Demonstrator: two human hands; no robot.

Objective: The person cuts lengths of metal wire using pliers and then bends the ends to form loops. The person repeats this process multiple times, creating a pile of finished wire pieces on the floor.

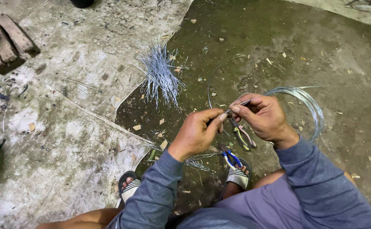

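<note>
At the upper left of the frame, bricks (8, 41) lie on pale concrete. Right of them, upper centre, a heap of cut wire pieces (161, 75) fans out at the edge of the dark ground. Below, at centre, the left hand (196, 132) pinches a thin wire (239, 103) between thumb and fingers. Just beside it, fingertips nearly touching, the right hand (265, 116) grips the same wire. Under the hands, two pairs of pliers (241, 135) lie near a sandalled foot (238, 174). A wire coil (308, 104) loops behind the right hand, centre right.
</note>
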